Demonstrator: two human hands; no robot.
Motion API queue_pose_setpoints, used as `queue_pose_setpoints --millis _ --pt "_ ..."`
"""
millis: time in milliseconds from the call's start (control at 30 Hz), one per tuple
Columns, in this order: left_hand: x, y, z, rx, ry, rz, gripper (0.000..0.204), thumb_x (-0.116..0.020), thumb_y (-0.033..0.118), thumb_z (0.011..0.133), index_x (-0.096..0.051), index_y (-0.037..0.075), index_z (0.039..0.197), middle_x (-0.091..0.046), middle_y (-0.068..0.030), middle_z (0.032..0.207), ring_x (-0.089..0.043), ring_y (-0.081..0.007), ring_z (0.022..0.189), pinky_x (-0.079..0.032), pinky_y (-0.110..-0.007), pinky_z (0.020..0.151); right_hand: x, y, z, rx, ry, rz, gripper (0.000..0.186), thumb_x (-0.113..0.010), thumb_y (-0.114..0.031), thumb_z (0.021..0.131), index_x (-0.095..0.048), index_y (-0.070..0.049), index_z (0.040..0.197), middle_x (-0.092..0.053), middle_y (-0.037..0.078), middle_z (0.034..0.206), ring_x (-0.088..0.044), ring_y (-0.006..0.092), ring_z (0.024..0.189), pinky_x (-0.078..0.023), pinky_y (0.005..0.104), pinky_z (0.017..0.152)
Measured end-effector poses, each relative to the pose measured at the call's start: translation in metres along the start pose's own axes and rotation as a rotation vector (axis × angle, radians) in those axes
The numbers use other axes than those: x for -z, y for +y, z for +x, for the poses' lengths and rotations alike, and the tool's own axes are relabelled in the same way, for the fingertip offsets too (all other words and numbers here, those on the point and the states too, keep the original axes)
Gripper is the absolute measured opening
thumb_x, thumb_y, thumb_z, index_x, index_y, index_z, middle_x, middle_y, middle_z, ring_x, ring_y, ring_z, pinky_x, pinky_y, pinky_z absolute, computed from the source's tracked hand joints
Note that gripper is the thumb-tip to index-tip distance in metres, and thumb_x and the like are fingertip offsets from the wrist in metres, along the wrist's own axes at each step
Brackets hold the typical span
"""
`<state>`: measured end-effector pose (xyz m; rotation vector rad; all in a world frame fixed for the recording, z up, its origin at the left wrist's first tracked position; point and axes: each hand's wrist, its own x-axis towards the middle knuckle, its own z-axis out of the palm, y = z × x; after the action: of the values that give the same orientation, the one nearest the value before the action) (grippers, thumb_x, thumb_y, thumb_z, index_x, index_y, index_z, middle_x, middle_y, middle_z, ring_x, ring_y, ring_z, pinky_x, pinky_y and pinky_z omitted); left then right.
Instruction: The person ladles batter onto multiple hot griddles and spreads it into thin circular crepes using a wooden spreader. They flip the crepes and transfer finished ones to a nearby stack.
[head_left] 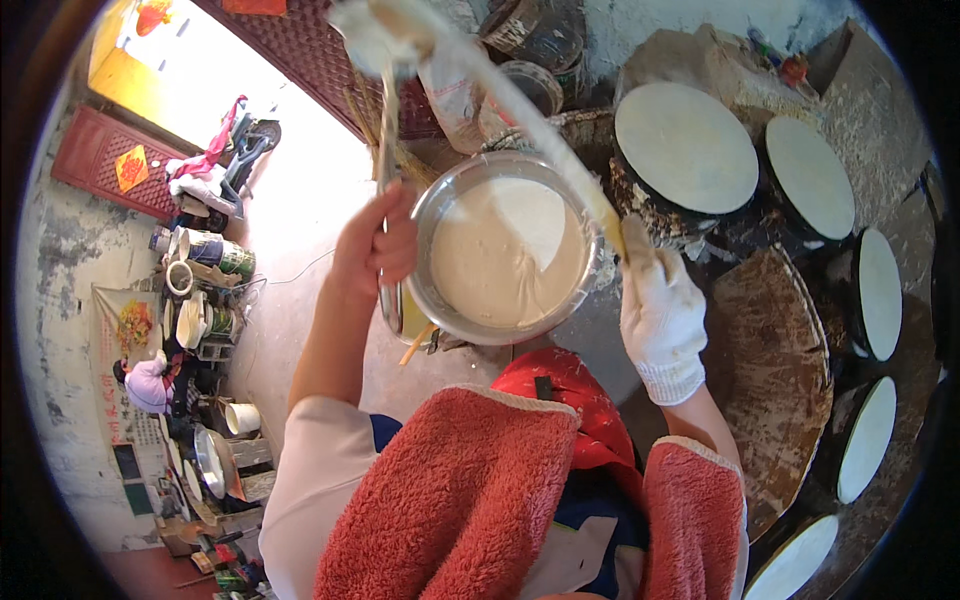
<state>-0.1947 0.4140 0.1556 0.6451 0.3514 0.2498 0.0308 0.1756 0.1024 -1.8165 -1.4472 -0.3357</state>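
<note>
My bare left hand [380,240] is wrapped round the upright handle of a ladle [389,125]. Its bowl, blurred by motion, is at the top of the view beyond the pot. My right hand [660,310], in a white knitted glove, grips the yellowish end of a long pale stick [540,130]. The stick slants up and left until its blurred far end meets the ladle's bowl. Below and between my hands stands a round metal pot [424,285] of thick beige batter [490,265]. A bright white patch lies on the batter's upper right.
Several round, pale-topped discs [685,145] curve along the right on dark stands, beside a brown, crusted half-round board [765,380]. Dirty buckets [525,90] stand at the back. A red towel [450,490] covers my front. Far left are a person [150,385] and a scooter [225,165].
</note>
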Motion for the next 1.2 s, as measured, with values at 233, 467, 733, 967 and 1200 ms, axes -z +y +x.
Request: queue_pose_setpoints --millis 233,467,733,967,1200 --pt "0.017 -0.080 -0.022 0.294 0.186 -0.373 0.033 -0.038 0.030 0.103 -0.037 0.014 0.074 -0.026 0.0068 0.049 -0.025 -0.0056 0.034 -0.024 -0.024 0.030 0.038 0.041 -0.141 -0.275 -0.230 0.161 0.030 -0.072 -0.005 0.076 -0.067 -0.006 0.106 -0.056 0.011 0.074 -0.058 0.0283 0.057 -0.050 0.0360 0.054" --pt "-0.065 -0.157 0.010 0.583 0.273 0.576 0.035 -0.043 0.037 0.100 -0.037 0.019 0.072 -0.026 0.0079 0.049 -0.023 -0.0054 0.035 -0.020 -0.023 0.033 0.112 0.027 -0.282 -0.954 0.427 0.132 0.036 -0.066 0.004 0.081 -0.061 0.007 0.117 -0.061 0.010 0.087 -0.054 0.0142 0.071 -0.047 0.0255 0.067" --pt "-0.170 -0.299 0.059 1.382 -0.066 0.325 0.033 -0.042 0.034 0.102 -0.040 0.017 0.074 -0.021 0.0098 0.049 -0.017 -0.0034 0.036 -0.016 -0.022 0.032 0.149 -0.104 -0.423 -1.512 1.166 0.137 0.040 -0.065 -0.004 0.086 -0.057 0.005 0.124 -0.062 0.014 0.123 -0.057 0.0163 0.111 -0.045 0.0281 0.094" --pt "-0.328 -0.461 -0.002 1.875 -0.469 0.616 0.034 -0.031 0.035 0.104 -0.037 0.014 0.078 -0.020 0.0067 0.047 -0.018 -0.0045 0.033 -0.020 -0.022 0.030 0.150 -0.236 -0.557 -1.645 2.175 -0.089 0.046 -0.066 -0.018 0.089 -0.054 0.001 0.130 -0.062 0.012 0.120 -0.057 0.0154 0.108 -0.045 0.0285 0.093" --pt "-0.462 -0.662 -0.160 1.976 -1.275 1.146 0.041 -0.043 0.036 0.101 -0.033 0.019 0.065 -0.024 0.0080 0.048 -0.021 -0.0051 0.036 -0.020 -0.023 0.031 0.159 -0.285 -0.591 -1.533 2.728 -0.357 0.042 -0.064 -0.021 0.091 -0.058 0.003 0.125 -0.064 0.006 0.097 -0.055 0.0118 0.083 -0.046 0.0262 0.076"
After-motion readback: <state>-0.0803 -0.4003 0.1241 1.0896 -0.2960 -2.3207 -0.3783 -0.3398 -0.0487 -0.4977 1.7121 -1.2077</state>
